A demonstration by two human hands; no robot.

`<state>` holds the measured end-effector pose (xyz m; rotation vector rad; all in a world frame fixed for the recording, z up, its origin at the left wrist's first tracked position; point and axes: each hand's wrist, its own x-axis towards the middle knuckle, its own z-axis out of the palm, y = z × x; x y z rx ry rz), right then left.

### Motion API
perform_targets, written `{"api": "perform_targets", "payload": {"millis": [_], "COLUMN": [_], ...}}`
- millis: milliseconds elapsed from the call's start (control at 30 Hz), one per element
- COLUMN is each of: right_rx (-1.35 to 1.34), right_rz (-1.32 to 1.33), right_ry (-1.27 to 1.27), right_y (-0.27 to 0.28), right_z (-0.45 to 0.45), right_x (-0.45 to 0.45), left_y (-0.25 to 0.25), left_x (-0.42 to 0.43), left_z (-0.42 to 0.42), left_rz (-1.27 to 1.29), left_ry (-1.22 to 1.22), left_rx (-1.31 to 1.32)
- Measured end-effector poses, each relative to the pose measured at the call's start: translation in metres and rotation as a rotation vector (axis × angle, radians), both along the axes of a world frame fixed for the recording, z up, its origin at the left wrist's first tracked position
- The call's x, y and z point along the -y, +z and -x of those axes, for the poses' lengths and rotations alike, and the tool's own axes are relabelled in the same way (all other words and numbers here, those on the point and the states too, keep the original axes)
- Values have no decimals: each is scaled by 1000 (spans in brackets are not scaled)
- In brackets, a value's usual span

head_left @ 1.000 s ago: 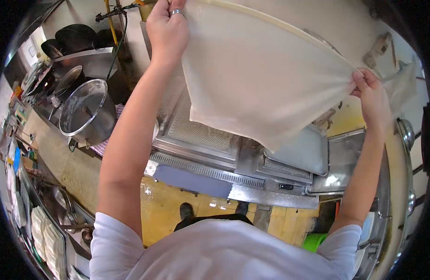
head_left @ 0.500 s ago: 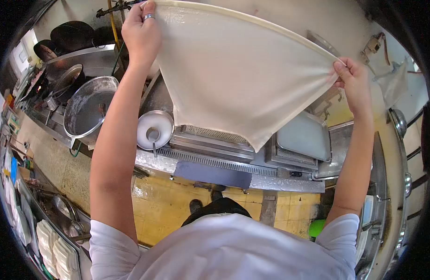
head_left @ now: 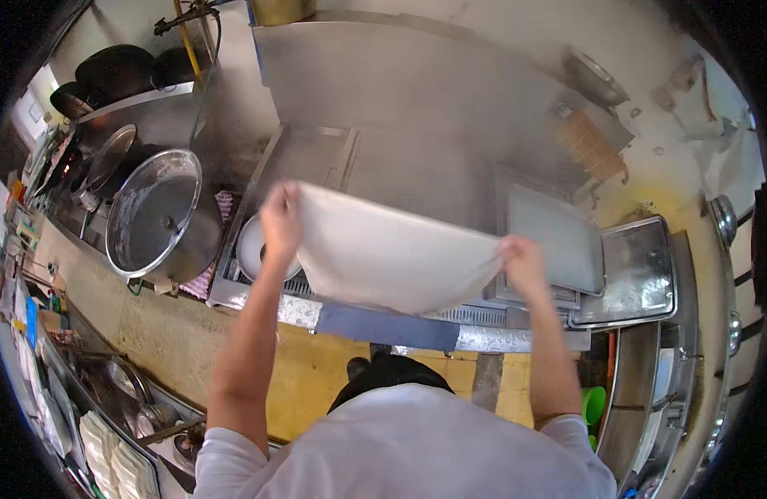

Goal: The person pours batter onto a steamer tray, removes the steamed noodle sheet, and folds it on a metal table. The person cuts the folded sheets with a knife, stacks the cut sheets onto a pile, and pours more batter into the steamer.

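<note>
A cream-coloured cloth (head_left: 383, 258) hangs between my hands, above the front edge of the steel counter. At its upper left corner, my left hand (head_left: 281, 223) is closed on it. My right hand (head_left: 521, 259), blurred by motion, grips the upper right corner. The cloth sags in the middle and partly covers the front grate. Behind it lies a perforated steel surface (head_left: 425, 179) with steam over it. Beside my left hand a white bowl (head_left: 252, 248) is partly hidden. A pale tray (head_left: 554, 237) rests just beyond my right hand.
A large steel pot (head_left: 155, 216) stands at the left on a striped cloth (head_left: 199, 285), with dark woks (head_left: 121, 73) behind. An empty metal tray (head_left: 629, 270) sits at the right. A green container (head_left: 594, 405) is low right, folded white cloths (head_left: 117, 457) low left.
Both hands have come down and nearer to my body with the cloth, and they are closer together. The perforated surface behind, hidden before, now shows through steam.
</note>
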<state>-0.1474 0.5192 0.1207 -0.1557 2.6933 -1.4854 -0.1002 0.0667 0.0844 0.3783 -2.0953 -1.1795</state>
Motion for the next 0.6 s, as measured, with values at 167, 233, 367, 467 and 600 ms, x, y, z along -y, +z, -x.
{"api": "perform_targets", "payload": {"millis": [167,233,367,467,600], "right_rx": [-78,-129,-182,-24,-171], "right_rz": [-278,-286,-386,-477,-583], "right_ry": [-122,-195,-238,-238,-226], "right_y": [-147,-177,-214,-211,-226], "right_z": [38,63,108,139,177], "right_x": [19,19,20,27,31], "left_y": [-163,-173,-182,-179,-177], "left_x": [0,-10,-13,-8,-1], "left_z": [37,53,88,119,158], "left_rz": [132,147,239,298,328], "left_ry": [123,201,305,327,336], "left_rx": [313,293,353,406,370]}}
